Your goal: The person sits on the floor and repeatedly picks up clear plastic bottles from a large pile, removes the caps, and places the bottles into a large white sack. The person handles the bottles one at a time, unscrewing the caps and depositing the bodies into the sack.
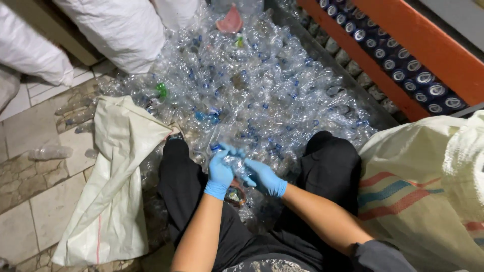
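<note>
Both my hands wear blue gloves and meet between my knees over a clear crushed plastic bottle point(236, 162) with a blue cap. My left hand point(221, 174) grips the bottle from the left, near the cap end. My right hand point(264, 177) holds its lower part from the right. A large heap of clear plastic bottles point(262, 85) with blue caps spreads across the floor in front of me. My legs in black trousers point(330, 161) frame the hands.
An empty white woven sack point(113, 186) lies on the tiled floor at my left. A filled striped sack point(428, 186) stands at my right. Full white bags point(116, 30) sit at the back left. Rows of dark cans point(398, 65) line an orange frame at the right.
</note>
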